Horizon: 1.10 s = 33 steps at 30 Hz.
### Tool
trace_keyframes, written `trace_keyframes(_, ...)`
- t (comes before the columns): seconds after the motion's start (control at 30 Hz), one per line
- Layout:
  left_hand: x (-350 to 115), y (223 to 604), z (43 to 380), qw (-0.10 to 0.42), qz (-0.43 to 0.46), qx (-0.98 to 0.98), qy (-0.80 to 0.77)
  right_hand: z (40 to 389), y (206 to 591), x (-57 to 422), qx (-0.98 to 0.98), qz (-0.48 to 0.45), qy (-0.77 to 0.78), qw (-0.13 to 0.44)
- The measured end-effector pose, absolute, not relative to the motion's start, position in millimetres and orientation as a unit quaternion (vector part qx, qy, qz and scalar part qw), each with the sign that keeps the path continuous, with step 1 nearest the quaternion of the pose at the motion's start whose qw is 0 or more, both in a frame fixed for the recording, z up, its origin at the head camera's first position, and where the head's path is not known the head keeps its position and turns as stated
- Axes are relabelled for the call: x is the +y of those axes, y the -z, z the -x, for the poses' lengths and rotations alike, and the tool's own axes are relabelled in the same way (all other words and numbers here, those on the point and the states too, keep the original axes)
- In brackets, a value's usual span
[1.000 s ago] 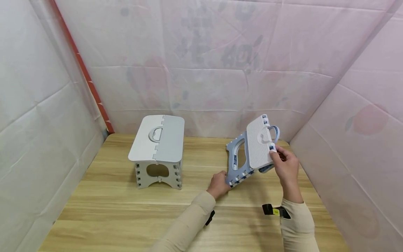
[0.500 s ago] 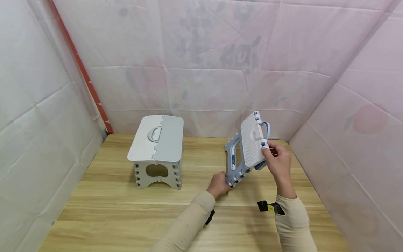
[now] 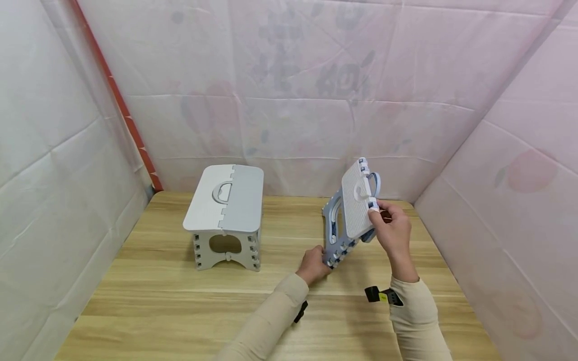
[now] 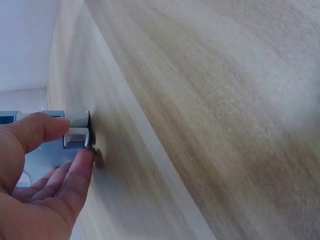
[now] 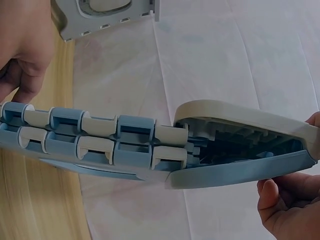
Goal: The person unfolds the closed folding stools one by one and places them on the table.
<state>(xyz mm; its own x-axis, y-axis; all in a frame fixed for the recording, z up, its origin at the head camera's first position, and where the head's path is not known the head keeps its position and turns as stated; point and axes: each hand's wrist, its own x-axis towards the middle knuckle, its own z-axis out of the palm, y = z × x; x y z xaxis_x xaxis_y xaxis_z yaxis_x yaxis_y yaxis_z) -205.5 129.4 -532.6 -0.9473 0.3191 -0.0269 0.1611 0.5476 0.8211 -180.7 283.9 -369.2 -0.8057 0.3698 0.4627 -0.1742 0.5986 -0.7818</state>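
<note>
A blue-and-white folding stool [image 3: 354, 205], partly folded, leans on the right half of the table. Its seat halves come to a narrow wedge, and its legs lie close together in the right wrist view. My left hand [image 3: 313, 265] pinches the foot of the leg panel between thumb and fingers, low by the tabletop. At the seat's upper edge, near the blue carry handle [image 3: 374, 184], my right hand [image 3: 392, 228] grips the corner with the thumb on the white face and fingers behind. The left wrist view shows the leg end [image 4: 76, 132] between thumb and fingers.
A second folding stool [image 3: 226, 200], white and grey, stands unfolded on the left of the wooden table [image 3: 189, 311]. Pale sheeting [image 3: 289, 100] hangs behind the table and along both sides. A red strip [image 3: 122, 105] runs down the left corner.
My right hand has moved left, bringing the stool's seat edge with it, so the seat halves tilt closer together over the legs. The left hand stays at the foot.
</note>
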Motion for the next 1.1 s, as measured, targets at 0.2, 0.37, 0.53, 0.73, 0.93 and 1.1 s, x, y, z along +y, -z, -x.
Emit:
trace_keyframes(0.2, 127.9, 531.5, 204.8, 0.092, -0.133, 0.876, -0.455, 181.8, 369.9, 281.2, -0.843, 0.048, -0.437, 0.311)
trace_keyframes(0.37, 128.1, 532.7, 204.4, 0.099, -0.128, 0.874, -0.458, 182.4, 369.8, 278.5, -0.84, 0.045, -0.441, 0.312)
trace_keyframes(0.53, 128.1, 532.2, 204.5, 0.097, -0.124, 0.874, -0.459, 183.6, 368.3, 274.3, -0.837, 0.031, -0.444, 0.319)
trace_keyframes(0.73, 127.3, 532.5, 204.4, 0.088, -0.129, 0.88, -0.449, 185.5, 368.0, 269.0, -0.839, 0.019, -0.44, 0.319)
trace_keyframes(0.93, 126.9, 531.4, 203.7, 0.077, -0.134, 0.882, -0.445, 188.4, 367.6, 259.8, -0.844, 0.008, -0.429, 0.321)
trace_keyframes(1.1, 125.9, 529.4, 202.6, 0.069, -0.137, 0.885, -0.44, 190.8, 366.2, 248.7, -0.849, -0.004, -0.41, 0.334)
